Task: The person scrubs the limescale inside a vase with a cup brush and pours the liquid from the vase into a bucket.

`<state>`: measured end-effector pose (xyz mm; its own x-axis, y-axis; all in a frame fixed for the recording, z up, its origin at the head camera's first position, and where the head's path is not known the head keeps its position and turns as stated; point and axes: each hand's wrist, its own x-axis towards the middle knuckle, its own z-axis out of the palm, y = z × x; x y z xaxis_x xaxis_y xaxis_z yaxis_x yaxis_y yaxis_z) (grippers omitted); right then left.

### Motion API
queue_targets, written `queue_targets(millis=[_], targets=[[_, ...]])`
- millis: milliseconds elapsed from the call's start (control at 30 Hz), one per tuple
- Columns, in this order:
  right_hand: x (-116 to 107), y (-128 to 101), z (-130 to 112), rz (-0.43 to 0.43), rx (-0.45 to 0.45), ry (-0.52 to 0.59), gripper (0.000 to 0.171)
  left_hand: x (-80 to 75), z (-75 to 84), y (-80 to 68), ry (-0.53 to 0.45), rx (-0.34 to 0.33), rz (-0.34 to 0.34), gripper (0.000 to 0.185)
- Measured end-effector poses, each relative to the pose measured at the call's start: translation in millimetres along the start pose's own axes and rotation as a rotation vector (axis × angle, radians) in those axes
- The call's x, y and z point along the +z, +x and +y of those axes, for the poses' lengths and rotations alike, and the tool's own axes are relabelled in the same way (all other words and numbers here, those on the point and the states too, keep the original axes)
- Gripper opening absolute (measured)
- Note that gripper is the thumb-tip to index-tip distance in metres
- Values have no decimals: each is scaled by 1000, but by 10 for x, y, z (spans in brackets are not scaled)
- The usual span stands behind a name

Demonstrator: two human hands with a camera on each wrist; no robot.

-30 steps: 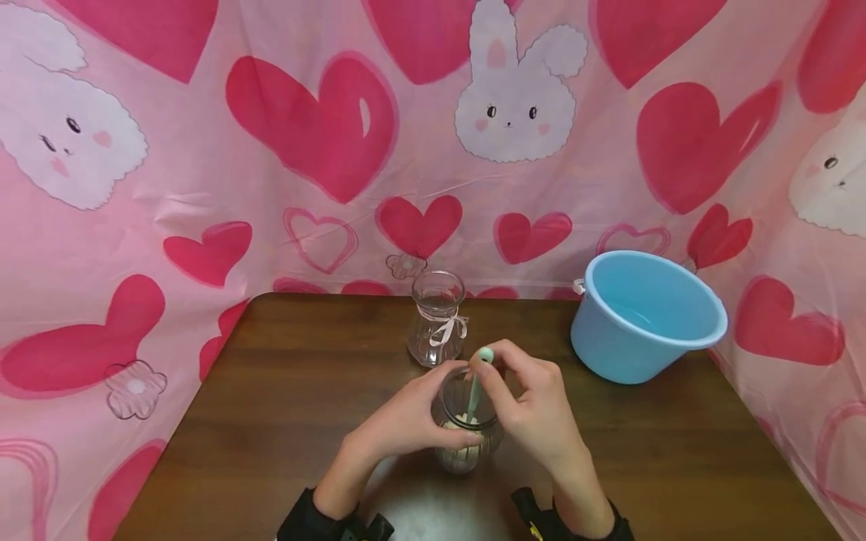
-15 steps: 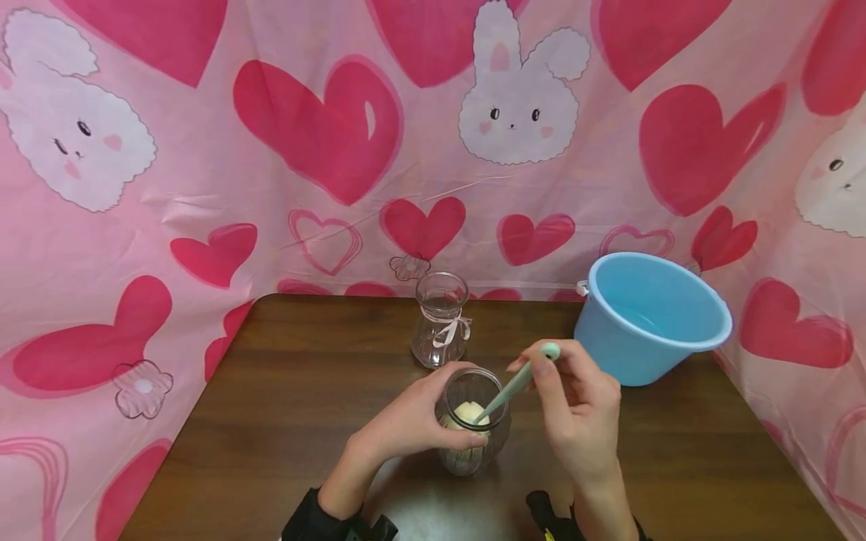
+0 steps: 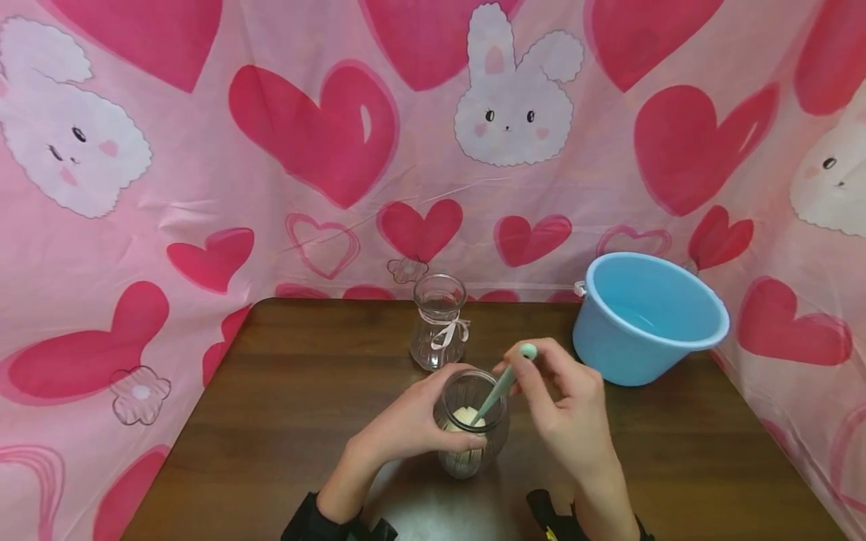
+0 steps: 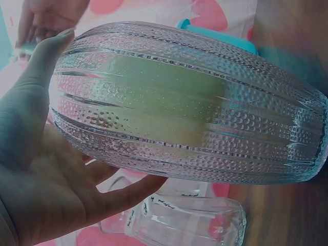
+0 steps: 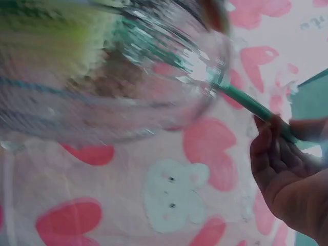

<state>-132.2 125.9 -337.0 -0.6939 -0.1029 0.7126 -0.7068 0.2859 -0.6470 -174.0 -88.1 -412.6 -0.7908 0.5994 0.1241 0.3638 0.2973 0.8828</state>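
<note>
stands on the bench (image 3: 284, 421) near its front edge: ribbed glass jar (image 3: 470, 428), likely rigid, breakable and slick, best held round the belly. left hand (image 3: 406, 424) wrapped round that belly, thumb over the rim side. right hand (image 3: 564, 409) raised beside it, grip pinching the top of a pale green brush handle (image 3: 504, 383) angled down onto the yellow sponge (image 3: 465, 415) inside.

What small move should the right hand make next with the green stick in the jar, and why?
Probably push the sponge head deeper. The right hand pinches the green stick near its top, the yellow sponge sits high in the glass jar, and the left hand grips the jar steady.
</note>
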Motion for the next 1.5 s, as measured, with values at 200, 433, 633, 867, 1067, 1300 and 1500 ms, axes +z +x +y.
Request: queue_targets(millis=[200, 433, 633, 867, 1067, 1300, 1500], targets=[[-42, -1, -63, 108, -75, 127, 10, -20, 1, 14, -9, 6, -6, 80], [149, 21, 91, -109, 59, -15, 18, -35, 2, -8, -13, -17, -5, 83], [251, 14, 143, -216, 91, -117, 16, -36, -8, -43, 2, -31, -2, 86], [36, 25, -81, 56, -2, 89, 17, -26, 14, -19, -5, -19, 0, 80], [-95, 2, -167, 182, -7, 220, 13, -35, 48, -6, 8, -13, -5, 78], [71, 28, 44, -53, 136, -36, 17, -38, 41, -5, -3, -17, -3, 81], [242, 10, 204, -272, 157, -161, 12, -18, 20, -18, -5, -10, -24, 90]])
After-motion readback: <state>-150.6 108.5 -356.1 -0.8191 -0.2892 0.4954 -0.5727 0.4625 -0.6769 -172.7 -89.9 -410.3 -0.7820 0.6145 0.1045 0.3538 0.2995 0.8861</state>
